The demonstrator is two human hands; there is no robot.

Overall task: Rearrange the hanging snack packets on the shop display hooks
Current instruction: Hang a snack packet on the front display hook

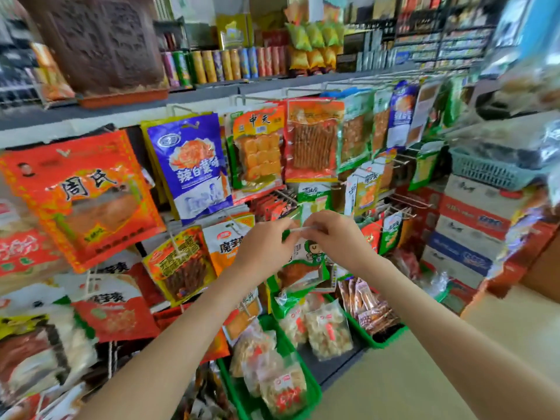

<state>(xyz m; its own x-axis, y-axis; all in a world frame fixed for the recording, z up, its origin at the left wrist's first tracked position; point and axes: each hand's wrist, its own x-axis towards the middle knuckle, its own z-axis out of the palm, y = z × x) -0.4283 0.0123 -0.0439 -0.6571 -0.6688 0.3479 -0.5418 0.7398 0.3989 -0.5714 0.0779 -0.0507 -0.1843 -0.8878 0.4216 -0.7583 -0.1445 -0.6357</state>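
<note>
Your left hand and right hand are pinching the top of the green packet. An orange-and-white packet is crowding in just left of the grip, and red and green packets just right. Bare wire hooks are jutting out above it. Green bins of bagged snacks are sitting below. Open floor is lying back toward you.

Left hand: bare, slim-fingered, narrow at the wrist. Right hand: bare, of matching build. Left forearm and right forearm: both uncovered and smooth along all that shows, from wrist to where the view cuts them off, widening steadily towards the elbow end. Fingernail and knuckle detail blurred; not readable.
</note>
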